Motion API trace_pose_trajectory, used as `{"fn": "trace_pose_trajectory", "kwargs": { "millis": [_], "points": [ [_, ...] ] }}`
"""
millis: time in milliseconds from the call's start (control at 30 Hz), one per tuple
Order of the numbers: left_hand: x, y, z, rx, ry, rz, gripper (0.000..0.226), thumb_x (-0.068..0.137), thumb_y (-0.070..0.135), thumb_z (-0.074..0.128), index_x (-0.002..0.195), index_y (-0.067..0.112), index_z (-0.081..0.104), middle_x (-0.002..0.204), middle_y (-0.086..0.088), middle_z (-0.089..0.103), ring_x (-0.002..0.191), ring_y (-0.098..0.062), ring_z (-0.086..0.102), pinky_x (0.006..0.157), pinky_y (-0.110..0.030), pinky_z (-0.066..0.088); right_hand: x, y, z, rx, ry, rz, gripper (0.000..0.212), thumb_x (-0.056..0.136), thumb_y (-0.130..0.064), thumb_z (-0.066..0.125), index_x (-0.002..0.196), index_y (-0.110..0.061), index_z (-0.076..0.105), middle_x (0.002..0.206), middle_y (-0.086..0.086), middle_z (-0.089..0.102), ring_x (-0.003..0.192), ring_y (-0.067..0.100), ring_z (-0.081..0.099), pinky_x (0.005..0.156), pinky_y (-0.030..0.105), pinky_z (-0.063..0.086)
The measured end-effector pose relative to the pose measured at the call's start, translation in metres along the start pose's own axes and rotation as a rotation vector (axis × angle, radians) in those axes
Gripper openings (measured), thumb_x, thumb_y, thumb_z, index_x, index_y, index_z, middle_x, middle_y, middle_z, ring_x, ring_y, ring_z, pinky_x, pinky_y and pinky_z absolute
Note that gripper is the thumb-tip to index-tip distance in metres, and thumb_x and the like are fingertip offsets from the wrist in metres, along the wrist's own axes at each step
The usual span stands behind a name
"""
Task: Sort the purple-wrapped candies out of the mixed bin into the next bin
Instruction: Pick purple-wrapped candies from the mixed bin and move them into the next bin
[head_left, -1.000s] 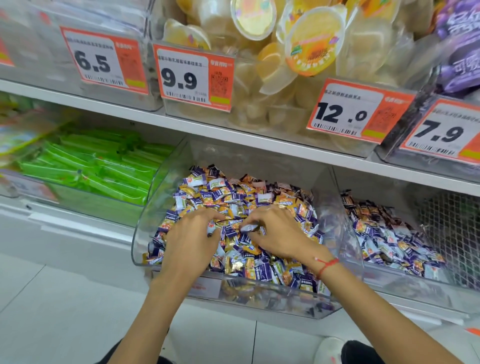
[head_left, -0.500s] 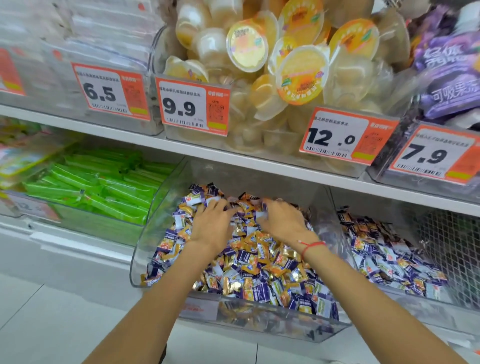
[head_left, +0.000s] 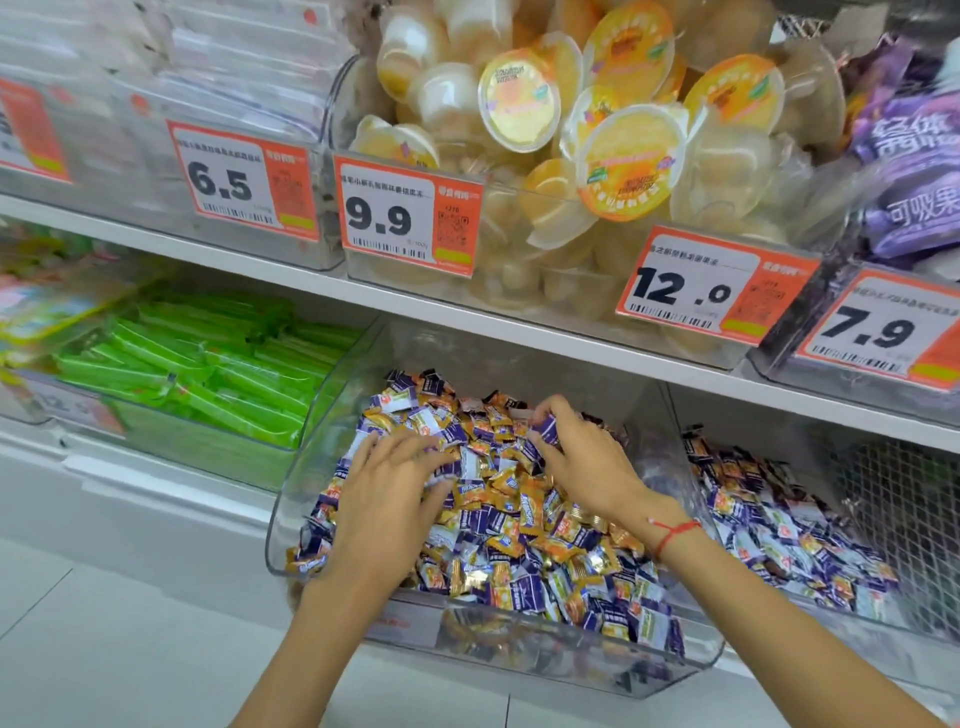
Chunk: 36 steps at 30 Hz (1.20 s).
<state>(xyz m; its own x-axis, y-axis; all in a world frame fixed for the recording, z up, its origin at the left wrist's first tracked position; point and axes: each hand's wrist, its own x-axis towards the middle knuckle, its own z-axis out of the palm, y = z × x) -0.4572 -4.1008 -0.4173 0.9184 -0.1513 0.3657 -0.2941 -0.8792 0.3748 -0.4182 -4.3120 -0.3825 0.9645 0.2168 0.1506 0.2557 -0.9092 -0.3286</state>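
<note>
1. The person is working in the mixed bin (head_left: 291, 499), a clear plastic bin on the lower shelf, filled with small candies in purple and orange-gold wrappers.

2. The left hand (head_left: 387, 499) is lying on the pile at about 9 o'clock of the bin, its fingers (head_left: 400, 447) nearly straight and a little spread, pressing on the candies and holding nothing.

3. The right hand (head_left: 584, 462) is reaching toward 12 o'clock of the pile. Its fingers are bending around a purple-wrapped candy (head_left: 546, 430); it seems to be pinching it, but motion blur is making this part unsure.

4. The next bin (head_left: 841, 483) is standing just beside, at 3 o'clock of the mixed bin, and mostly purple and white wrappers are already lying in it.

5. Handling, as I judge it: each candy is looking very light, with a thin, crinkly and rather slippery film around a small firm middle. It is not looking fragile.

6. The best place to take hold is probably the firm middle, or one sealed end, with the thumb and one or two fingertips. Loose neighbours may be sliding away or coming up together with the chosen piece.

7. Many purple candies are still lying mixed among the orange ones, so much sorting is remaining.
</note>
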Motion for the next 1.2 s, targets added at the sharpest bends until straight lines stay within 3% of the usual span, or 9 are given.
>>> {"fn": "trace_pose_trajectory", "kwargs": {
  "millis": [200, 333, 500, 600, 767, 833, 967, 1033, 1200],
  "points": [
    [0.002, 0.003, -0.012, -0.091, 0.115, -0.097, 0.031, 0.084, 0.031, 0.070, 0.114, 0.022, 0.068, 0.106, 0.001, 0.071, 0.098, -0.022, 0.064, 0.092, -0.036, 0.043, 0.027, -0.029, 0.019, -0.119, -0.094, -0.034, 0.045, 0.099, -0.044, 0.043, 0.134, -0.015, 0.042, 0.068, -0.002, 0.051, 0.062, 0.018, 0.051, 0.048, 0.030, 0.031],
    [0.000, 0.006, -0.017, -0.156, 0.223, -0.208, 0.031, 0.082, 0.031, 0.072, 0.113, 0.025, 0.069, 0.096, 0.002, 0.072, 0.088, -0.023, 0.065, 0.070, -0.033, 0.048, 0.038, -0.026, 0.032, -0.212, -0.346, -0.002, 0.046, 0.099, -0.038, 0.048, 0.141, -0.022, 0.040, 0.130, 0.009, 0.057, 0.114, 0.030, 0.055, 0.083, 0.039, 0.049],
    [0.001, 0.006, -0.019, -0.193, 0.188, -0.276, 0.034, 0.087, 0.037, 0.066, 0.120, 0.028, 0.064, 0.105, 0.005, 0.070, 0.097, -0.019, 0.062, 0.076, -0.034, 0.048, 0.030, -0.020, 0.030, -0.279, -0.507, -0.048, 0.056, 0.097, -0.012, 0.046, 0.149, -0.023, 0.026, 0.151, 0.008, 0.033, 0.131, 0.029, 0.042, 0.093, 0.038, 0.043],
    [-0.001, 0.007, -0.021, -0.200, 0.179, -0.285, 0.035, 0.088, 0.036, 0.064, 0.122, 0.028, 0.063, 0.111, 0.005, 0.068, 0.101, -0.018, 0.062, 0.076, -0.032, 0.047, 0.017, -0.016, 0.029, -0.260, -0.375, -0.064, 0.044, 0.097, -0.012, 0.048, 0.140, -0.016, 0.038, 0.137, 0.009, 0.047, 0.113, 0.028, 0.054, 0.084, 0.035, 0.043],
    [-0.001, 0.009, -0.023, -0.193, 0.189, -0.282, 0.035, 0.089, 0.032, 0.064, 0.123, 0.026, 0.063, 0.112, 0.002, 0.068, 0.100, -0.020, 0.061, 0.075, -0.031, 0.045, 0.013, -0.030, 0.023, 0.009, -0.111, -0.050, 0.033, 0.099, -0.042, 0.043, 0.113, -0.012, 0.046, 0.066, -0.002, 0.050, 0.058, 0.018, 0.051, 0.059, 0.038, 0.042],
    [-0.001, 0.010, -0.023, -0.195, 0.197, -0.279, 0.034, 0.088, 0.031, 0.066, 0.122, 0.025, 0.064, 0.109, 0.000, 0.069, 0.097, -0.022, 0.062, 0.071, -0.031, 0.043, 0.025, -0.039, 0.023, 0.000, -0.100, -0.079, 0.030, 0.100, -0.035, 0.045, 0.123, -0.016, 0.045, 0.079, 0.000, 0.058, 0.061, 0.017, 0.051, 0.060, 0.038, 0.044],
    [-0.001, 0.007, -0.020, -0.189, 0.201, -0.278, 0.033, 0.088, 0.032, 0.065, 0.121, 0.026, 0.064, 0.109, 0.003, 0.069, 0.097, -0.020, 0.061, 0.067, -0.028, 0.041, 0.044, -0.050, 0.034, -0.157, -0.391, -0.088, 0.052, 0.099, -0.024, 0.046, 0.147, -0.027, 0.027, 0.131, 0.013, 0.053, 0.103, 0.032, 0.057, 0.068, 0.035, 0.045],
    [0.000, 0.005, -0.017, -0.186, 0.187, -0.274, 0.033, 0.089, 0.034, 0.063, 0.122, 0.028, 0.063, 0.112, 0.005, 0.068, 0.101, -0.018, 0.061, 0.068, -0.028, 0.043, 0.045, -0.054, 0.038, -0.228, -0.415, -0.068, 0.048, 0.099, -0.024, 0.046, 0.144, -0.017, 0.030, 0.128, 0.015, 0.054, 0.109, 0.035, 0.055, 0.076, 0.039, 0.047],
    [0.001, 0.006, -0.014, -0.172, 0.144, -0.247, 0.033, 0.090, 0.039, 0.061, 0.123, 0.032, 0.061, 0.116, 0.010, 0.066, 0.106, -0.015, 0.060, 0.070, -0.031, 0.049, 0.021, -0.044, 0.027, -0.156, -0.401, -0.001, 0.033, 0.099, -0.023, 0.046, 0.126, -0.006, 0.036, 0.082, 0.009, 0.051, 0.074, 0.027, 0.050, 0.055, 0.034, 0.031]
  ]
}}
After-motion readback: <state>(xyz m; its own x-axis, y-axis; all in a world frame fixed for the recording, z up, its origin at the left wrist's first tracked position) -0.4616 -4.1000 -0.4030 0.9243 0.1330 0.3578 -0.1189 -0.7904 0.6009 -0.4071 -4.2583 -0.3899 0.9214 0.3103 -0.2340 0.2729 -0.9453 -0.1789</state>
